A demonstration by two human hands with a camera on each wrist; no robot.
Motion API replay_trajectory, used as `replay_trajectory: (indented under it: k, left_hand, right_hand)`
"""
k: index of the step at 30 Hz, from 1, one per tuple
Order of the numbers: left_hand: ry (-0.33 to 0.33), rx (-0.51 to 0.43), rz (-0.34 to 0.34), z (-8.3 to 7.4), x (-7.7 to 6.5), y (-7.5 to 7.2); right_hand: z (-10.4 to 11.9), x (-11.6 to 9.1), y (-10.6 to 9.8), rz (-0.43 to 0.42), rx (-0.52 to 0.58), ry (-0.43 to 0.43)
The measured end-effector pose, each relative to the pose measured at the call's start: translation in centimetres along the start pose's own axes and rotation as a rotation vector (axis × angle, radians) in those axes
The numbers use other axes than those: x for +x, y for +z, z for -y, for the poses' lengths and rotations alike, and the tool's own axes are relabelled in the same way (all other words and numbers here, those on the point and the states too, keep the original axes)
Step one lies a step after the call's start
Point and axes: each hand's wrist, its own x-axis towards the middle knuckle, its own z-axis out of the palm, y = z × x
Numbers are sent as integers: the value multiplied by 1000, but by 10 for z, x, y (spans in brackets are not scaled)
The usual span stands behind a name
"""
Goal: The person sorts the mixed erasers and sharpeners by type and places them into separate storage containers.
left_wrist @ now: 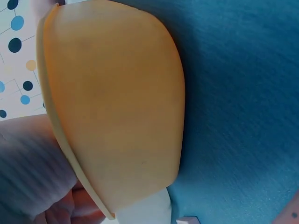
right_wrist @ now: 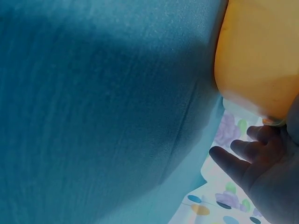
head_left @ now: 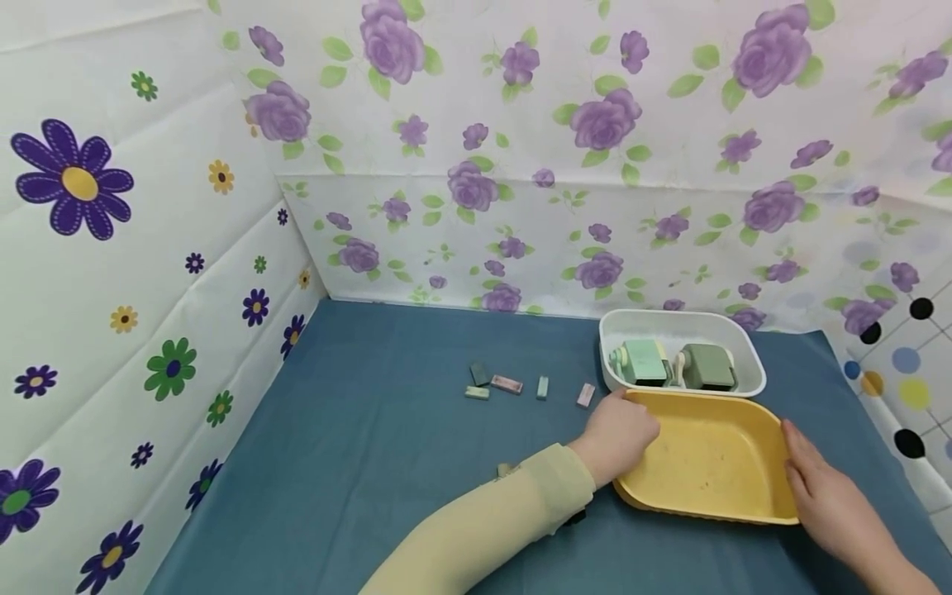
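Both hands are at a yellow plastic basin point(head_left: 706, 454), tilted with its inside towards the head view. My left hand point(head_left: 621, 430) grips the rim at its upper left corner, fingers curled over the edge. At the other end, my right hand point(head_left: 833, 496) rests against the basin with its fingers fairly straight. Spread fingers of that hand point(right_wrist: 254, 154) show beside the basin's outer wall in the right wrist view. Directly behind the basin stands a white tray point(head_left: 669, 321). It holds a mint boxy device point(head_left: 643, 361) and a grey-green one point(head_left: 708, 366), with crank-like parts on their sides.
Several small bars lie on the blue cloth point(head_left: 372, 413) left of the tray, among them a pink bar point(head_left: 507, 384) and a mint bar point(head_left: 542, 387). Another small piece point(head_left: 504, 469) and a black item point(head_left: 576, 517) are partly hidden by the left sleeve. Flowered sheets point(head_left: 476, 240) enclose the back.
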Motion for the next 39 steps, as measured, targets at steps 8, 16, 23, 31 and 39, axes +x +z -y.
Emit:
replay_trajectory:
  k: [8, 16, 23, 31, 39]
  left_hand:
    - [-20, -12, 16, -2, -1, 1]
    - [-27, 51, 0, -6, -3, 3]
    - [-28, 69, 7, -7, -2, 2]
    - [31, 99, -16, -7, 0, 3]
    - [11, 99, 16, -7, 4, 2]
  right_hand:
    - [-2, -1, 3, -19, -3, -19]
    - [-2, -2, 6, -20, 2, -29]
    - [0, -2, 6, -32, -2, -21]
    - [1, -3, 7, -80, -28, -14]
    - [1, -1, 9, -81, -27, -11]
